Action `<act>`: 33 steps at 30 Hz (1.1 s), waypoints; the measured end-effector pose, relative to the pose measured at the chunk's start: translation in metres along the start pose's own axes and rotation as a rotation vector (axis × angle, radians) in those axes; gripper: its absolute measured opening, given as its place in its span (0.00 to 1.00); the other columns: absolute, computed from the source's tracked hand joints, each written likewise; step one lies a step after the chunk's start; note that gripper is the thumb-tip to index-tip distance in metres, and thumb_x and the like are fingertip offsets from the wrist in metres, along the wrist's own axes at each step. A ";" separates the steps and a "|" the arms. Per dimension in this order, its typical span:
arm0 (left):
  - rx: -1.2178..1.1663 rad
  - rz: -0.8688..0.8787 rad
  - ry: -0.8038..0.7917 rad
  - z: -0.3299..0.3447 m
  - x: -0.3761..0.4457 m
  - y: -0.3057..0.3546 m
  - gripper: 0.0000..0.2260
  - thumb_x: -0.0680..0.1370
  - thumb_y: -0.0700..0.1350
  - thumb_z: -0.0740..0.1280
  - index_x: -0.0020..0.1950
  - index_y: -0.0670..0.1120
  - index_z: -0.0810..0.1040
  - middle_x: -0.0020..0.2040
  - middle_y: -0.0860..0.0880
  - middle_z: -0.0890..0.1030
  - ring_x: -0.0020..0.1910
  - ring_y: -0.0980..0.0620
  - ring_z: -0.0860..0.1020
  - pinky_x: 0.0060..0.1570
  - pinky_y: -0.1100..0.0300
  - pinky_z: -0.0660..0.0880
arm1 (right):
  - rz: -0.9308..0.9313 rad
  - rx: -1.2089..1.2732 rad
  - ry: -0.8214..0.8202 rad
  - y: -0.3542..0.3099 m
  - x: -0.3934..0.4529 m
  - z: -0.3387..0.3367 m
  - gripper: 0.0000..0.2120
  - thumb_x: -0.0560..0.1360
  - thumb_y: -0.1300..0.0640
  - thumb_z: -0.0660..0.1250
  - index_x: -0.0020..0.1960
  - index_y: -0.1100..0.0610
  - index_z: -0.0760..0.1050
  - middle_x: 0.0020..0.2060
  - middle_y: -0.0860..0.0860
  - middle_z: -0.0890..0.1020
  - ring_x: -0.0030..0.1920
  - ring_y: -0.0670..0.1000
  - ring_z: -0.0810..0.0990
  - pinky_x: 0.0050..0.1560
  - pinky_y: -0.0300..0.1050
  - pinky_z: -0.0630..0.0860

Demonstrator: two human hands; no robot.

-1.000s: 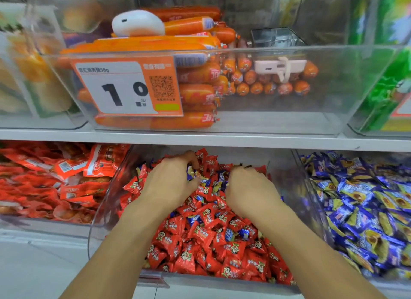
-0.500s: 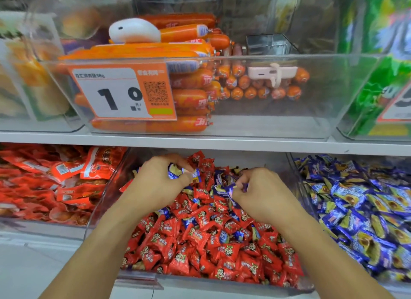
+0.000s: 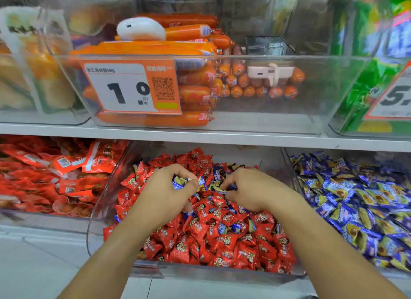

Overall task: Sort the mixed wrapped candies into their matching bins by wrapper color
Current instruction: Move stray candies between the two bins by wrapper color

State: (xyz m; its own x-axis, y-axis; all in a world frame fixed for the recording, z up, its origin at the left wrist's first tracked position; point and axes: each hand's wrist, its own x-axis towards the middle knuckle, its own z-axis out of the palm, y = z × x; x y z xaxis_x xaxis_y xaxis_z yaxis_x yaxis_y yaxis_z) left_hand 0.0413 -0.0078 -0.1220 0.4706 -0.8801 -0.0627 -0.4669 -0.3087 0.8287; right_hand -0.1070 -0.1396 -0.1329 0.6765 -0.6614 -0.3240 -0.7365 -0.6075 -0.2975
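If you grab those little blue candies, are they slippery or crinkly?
Probably crinkly: the blue candies in the left hand show creased wrappers. Likely slippery too, since the film looks glossy. They seem light; the right hand pinches some with fingertips.

The middle bin is clear, smooth plastic with a glossy sheen on its curved wall. The red candies heaped in it wear crinkled, shiny film wrappers, as do the blue candies at 3 o'clock. At 12 o'clock, the upper bin is the same clear glossy plastic, holding sausages in slick orange casing behind a matt paper price tag. The shelf edge looks smooth, painted and matt.
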 end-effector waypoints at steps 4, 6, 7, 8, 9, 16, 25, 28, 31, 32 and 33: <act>0.001 0.021 0.001 -0.002 -0.004 0.000 0.01 0.78 0.45 0.69 0.47 0.48 0.80 0.35 0.50 0.80 0.23 0.61 0.75 0.23 0.70 0.66 | 0.033 -0.102 0.162 0.002 0.009 0.008 0.05 0.75 0.52 0.69 0.46 0.53 0.79 0.45 0.52 0.81 0.47 0.54 0.80 0.48 0.48 0.79; -0.009 0.023 -0.007 -0.001 -0.005 0.001 0.01 0.78 0.45 0.69 0.47 0.49 0.80 0.36 0.50 0.80 0.22 0.61 0.75 0.22 0.70 0.65 | 0.014 -0.162 0.210 0.002 0.010 0.011 0.02 0.75 0.55 0.68 0.46 0.53 0.79 0.44 0.52 0.80 0.46 0.54 0.79 0.42 0.46 0.75; -0.017 0.027 -0.008 0.000 -0.004 0.001 0.01 0.78 0.45 0.70 0.46 0.49 0.80 0.36 0.49 0.80 0.23 0.61 0.75 0.23 0.70 0.65 | 0.008 -0.182 0.227 0.003 0.010 0.011 0.02 0.75 0.57 0.67 0.45 0.54 0.78 0.44 0.52 0.79 0.45 0.55 0.79 0.40 0.45 0.73; -0.027 0.032 -0.009 0.001 -0.004 0.001 0.01 0.78 0.46 0.70 0.46 0.49 0.80 0.35 0.48 0.81 0.24 0.61 0.76 0.23 0.70 0.66 | 0.008 -0.180 0.242 0.004 0.009 0.011 0.03 0.75 0.58 0.66 0.44 0.54 0.78 0.42 0.53 0.79 0.44 0.56 0.79 0.38 0.45 0.71; -0.043 0.033 -0.006 0.003 -0.004 0.001 0.01 0.78 0.46 0.70 0.46 0.50 0.80 0.34 0.46 0.81 0.24 0.60 0.76 0.24 0.69 0.67 | 0.007 -0.134 0.253 0.005 0.007 0.010 0.04 0.75 0.59 0.64 0.44 0.56 0.77 0.41 0.55 0.80 0.42 0.57 0.80 0.36 0.47 0.71; -0.414 -0.029 -0.040 0.035 0.000 0.026 0.09 0.78 0.39 0.67 0.52 0.51 0.82 0.27 0.40 0.76 0.28 0.45 0.69 0.23 0.62 0.63 | -0.096 0.482 0.332 0.001 -0.036 -0.009 0.17 0.82 0.57 0.55 0.34 0.58 0.64 0.27 0.52 0.68 0.29 0.51 0.64 0.31 0.48 0.61; -0.423 0.204 -0.053 0.100 -0.011 0.081 0.04 0.77 0.41 0.69 0.47 0.50 0.82 0.26 0.51 0.76 0.24 0.51 0.73 0.26 0.65 0.68 | -0.019 0.589 0.649 0.075 -0.096 -0.032 0.21 0.76 0.44 0.64 0.32 0.57 0.70 0.21 0.46 0.70 0.23 0.45 0.67 0.27 0.39 0.64; -0.289 0.337 -0.003 0.124 -0.007 0.094 0.05 0.76 0.42 0.71 0.48 0.51 0.83 0.33 0.57 0.81 0.31 0.60 0.77 0.36 0.67 0.72 | 0.107 0.659 0.634 0.124 -0.116 -0.039 0.20 0.77 0.45 0.67 0.35 0.59 0.72 0.18 0.46 0.69 0.19 0.46 0.64 0.21 0.39 0.63; -0.041 0.414 -0.057 0.155 0.006 0.110 0.12 0.73 0.48 0.73 0.56 0.55 0.81 0.47 0.56 0.82 0.45 0.60 0.80 0.51 0.62 0.77 | 0.118 0.534 0.666 0.160 -0.123 -0.041 0.20 0.77 0.40 0.63 0.38 0.55 0.76 0.22 0.46 0.75 0.21 0.44 0.67 0.25 0.36 0.66; 0.061 0.452 -0.118 0.163 0.010 0.117 0.17 0.72 0.51 0.73 0.60 0.56 0.78 0.51 0.55 0.82 0.49 0.59 0.79 0.54 0.58 0.77 | 0.103 0.517 0.661 0.164 -0.124 -0.043 0.19 0.77 0.39 0.60 0.39 0.53 0.76 0.24 0.43 0.77 0.23 0.42 0.70 0.28 0.34 0.67; 0.164 0.483 -0.189 0.168 0.011 0.124 0.22 0.72 0.55 0.73 0.65 0.56 0.74 0.55 0.55 0.80 0.54 0.57 0.77 0.58 0.56 0.75 | 0.074 0.542 0.649 0.165 -0.127 -0.044 0.17 0.78 0.40 0.57 0.41 0.49 0.75 0.27 0.38 0.79 0.27 0.38 0.73 0.31 0.31 0.68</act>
State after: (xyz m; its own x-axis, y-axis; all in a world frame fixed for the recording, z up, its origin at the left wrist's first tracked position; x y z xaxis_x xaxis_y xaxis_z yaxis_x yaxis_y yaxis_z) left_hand -0.1371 -0.1163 -0.1138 0.0374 -0.9806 0.1922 -0.7144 0.1082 0.6913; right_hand -0.3141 -0.1753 -0.1017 0.3703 -0.9131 0.1707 -0.5655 -0.3674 -0.7384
